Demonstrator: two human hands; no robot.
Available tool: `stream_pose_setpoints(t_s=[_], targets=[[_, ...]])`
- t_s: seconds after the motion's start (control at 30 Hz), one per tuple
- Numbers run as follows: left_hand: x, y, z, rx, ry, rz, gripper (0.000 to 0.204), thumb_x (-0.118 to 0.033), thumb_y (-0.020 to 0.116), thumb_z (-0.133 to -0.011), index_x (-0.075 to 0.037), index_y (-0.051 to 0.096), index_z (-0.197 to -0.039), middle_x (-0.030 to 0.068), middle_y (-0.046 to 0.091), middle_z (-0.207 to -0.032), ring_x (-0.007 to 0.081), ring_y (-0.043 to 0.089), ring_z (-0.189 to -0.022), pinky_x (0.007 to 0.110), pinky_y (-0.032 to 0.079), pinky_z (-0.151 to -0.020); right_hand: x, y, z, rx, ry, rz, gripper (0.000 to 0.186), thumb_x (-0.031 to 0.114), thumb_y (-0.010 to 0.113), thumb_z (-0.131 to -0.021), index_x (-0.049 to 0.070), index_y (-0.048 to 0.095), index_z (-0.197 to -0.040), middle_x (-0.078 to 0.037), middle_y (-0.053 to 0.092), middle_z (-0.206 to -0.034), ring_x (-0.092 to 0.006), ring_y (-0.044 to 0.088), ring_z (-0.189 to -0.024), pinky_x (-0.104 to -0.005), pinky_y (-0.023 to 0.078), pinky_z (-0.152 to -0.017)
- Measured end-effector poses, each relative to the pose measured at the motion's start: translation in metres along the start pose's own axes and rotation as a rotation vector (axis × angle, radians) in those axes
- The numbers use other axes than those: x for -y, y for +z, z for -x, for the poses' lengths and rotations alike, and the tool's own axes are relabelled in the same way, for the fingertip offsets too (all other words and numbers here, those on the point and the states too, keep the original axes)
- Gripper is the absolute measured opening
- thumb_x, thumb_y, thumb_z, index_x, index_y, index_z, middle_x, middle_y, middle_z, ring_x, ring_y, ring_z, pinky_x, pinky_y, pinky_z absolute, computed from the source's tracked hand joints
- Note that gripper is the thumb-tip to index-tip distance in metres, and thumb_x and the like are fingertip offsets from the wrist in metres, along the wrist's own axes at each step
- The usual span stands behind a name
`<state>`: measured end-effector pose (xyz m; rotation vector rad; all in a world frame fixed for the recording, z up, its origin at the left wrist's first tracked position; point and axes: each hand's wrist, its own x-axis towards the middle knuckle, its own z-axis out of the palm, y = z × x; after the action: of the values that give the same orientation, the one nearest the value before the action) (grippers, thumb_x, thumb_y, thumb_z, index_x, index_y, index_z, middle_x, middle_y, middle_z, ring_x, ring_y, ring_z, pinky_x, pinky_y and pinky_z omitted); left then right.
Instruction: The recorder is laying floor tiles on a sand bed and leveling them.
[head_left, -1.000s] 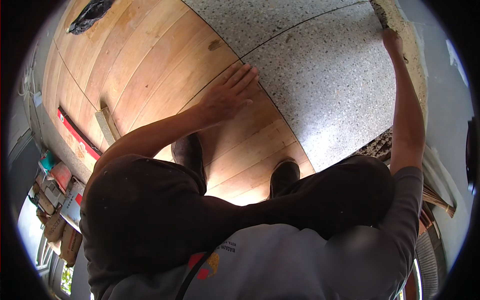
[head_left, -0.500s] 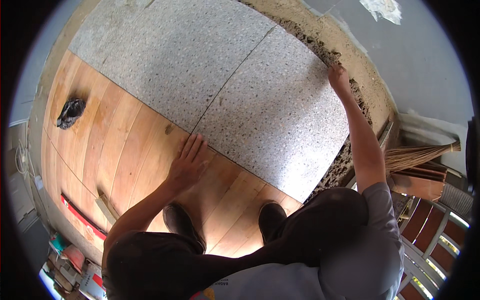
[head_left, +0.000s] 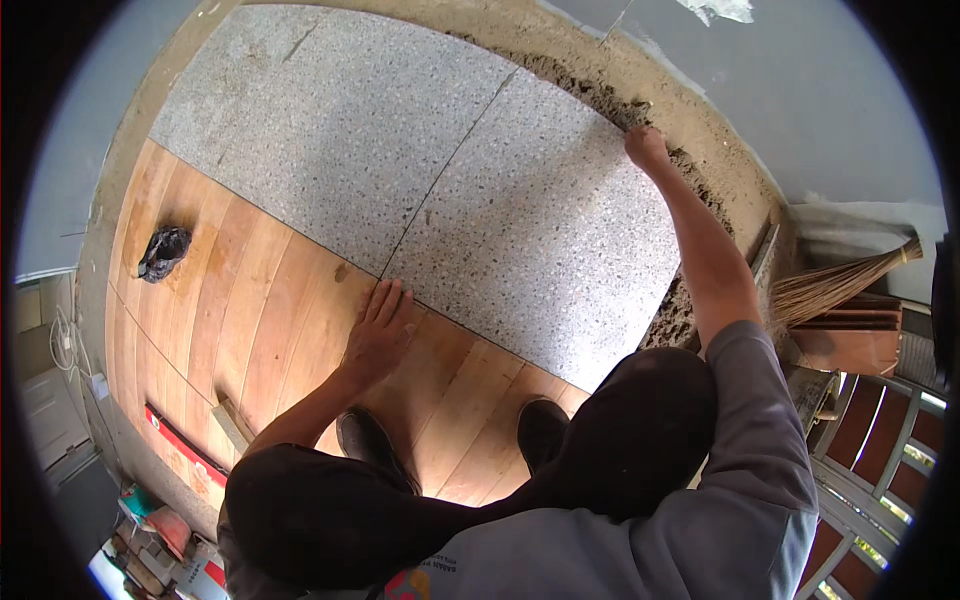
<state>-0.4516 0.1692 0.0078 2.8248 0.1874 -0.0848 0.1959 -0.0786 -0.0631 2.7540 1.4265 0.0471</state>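
Observation:
Two large speckled grey terrazzo tiles lie side by side, a left tile (head_left: 310, 130) and a right tile (head_left: 540, 220), with a thin dark joint between them. My left hand (head_left: 380, 325) rests flat on the wood-look floor (head_left: 260, 300), its fingertips at the tiles' near edge by the joint. At the right tile's far right edge is my right hand (head_left: 647, 148), its fingers curled closed beside rough dark mortar (head_left: 600, 98). Whatever those fingers grip is hidden from view.
A crumpled black plastic bag (head_left: 164, 253), a red level (head_left: 185, 445) and a wooden strip (head_left: 232, 427) lie on the floor at left. A grey wall (head_left: 780, 110) borders the far right. At right are a stick broom (head_left: 850, 285) and brown tiles (head_left: 850, 345).
The view has shifted slightly, and my upper body leans further into it. Both hands stay at about the same spots on the floor and tile edge.

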Motion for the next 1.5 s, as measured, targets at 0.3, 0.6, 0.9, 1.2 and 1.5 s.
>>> stream_pose_setpoints(t_s=[0.3, 0.6, 0.9, 1.2, 1.5], targets=[[0.005, -0.005, 0.011, -0.010, -0.070, 0.052, 0.063, -0.027, 0.060, -0.106, 0.004, 0.042, -0.158, 0.0292, 0.035, -0.167, 0.0437, 0.030, -0.158, 0.056, 0.022, -0.131, -0.024, -0.037, 0.083, -0.071, 0.349, -0.189, 0.031, 0.023, 0.053, -0.098, -0.001, 0.073, -0.094, -0.030, 0.073, -0.103, -0.0504, 0.071, -0.099, -0.0571, 0.057, -0.089], [0.016, 0.011, 0.007, -0.070, -0.014, -0.081, 0.068, -0.017, 0.060, -0.101, 0.010, 0.037, -0.159, 0.0312, 0.036, -0.165, 0.0465, 0.031, -0.156, 0.056, 0.023, -0.131, -0.094, -0.012, 0.152, 0.009, 0.455, -0.084, 0.031, 0.016, 0.047, -0.099, 0.001, 0.073, -0.108, -0.029, 0.073, -0.108, -0.0494, 0.070, -0.104, -0.0586, 0.056, -0.090], [0.026, 0.018, 0.009, -0.116, 0.015, -0.075, 0.051, -0.022, 0.057, -0.108, 0.003, 0.052, -0.153, 0.0260, 0.046, -0.161, 0.0454, 0.039, -0.152, 0.053, 0.033, -0.125, -0.119, -0.002, 0.133, 0.028, 0.833, -0.384, 0.044, 0.029, 0.042, -0.111, -0.002, 0.068, -0.092, -0.015, 0.063, -0.077, -0.0266, 0.056, -0.066, -0.0495, 0.045, -0.059], [0.024, 0.009, 0.000, -0.112, 0.040, -0.102, 0.048, -0.024, 0.056, -0.110, 0.000, 0.055, -0.151, 0.0234, 0.054, -0.155, 0.0426, 0.048, -0.145, 0.051, 0.038, -0.121, -0.071, -0.047, 0.208, 0.008, 0.336, -0.202, 0.036, 0.029, 0.053, -0.110, -0.001, 0.073, -0.115, -0.019, 0.075, -0.115, -0.0362, 0.069, -0.108, -0.0501, 0.054, -0.090], [-0.023, 0.023, -0.004, -0.019, 0.276, -0.242, 0.052, -0.035, 0.059, -0.109, -0.020, 0.053, -0.158, 0.0115, 0.047, -0.166, 0.0358, 0.040, -0.154, 0.057, 0.029, -0.126, 0.143, -0.087, 0.325, -0.304, -0.067, -0.287, 0.032, 0.018, 0.068, -0.104, 0.000, 0.065, -0.131, -0.021, 0.069, -0.123, -0.0437, 0.063, -0.115, -0.0518, 0.051, -0.100]])
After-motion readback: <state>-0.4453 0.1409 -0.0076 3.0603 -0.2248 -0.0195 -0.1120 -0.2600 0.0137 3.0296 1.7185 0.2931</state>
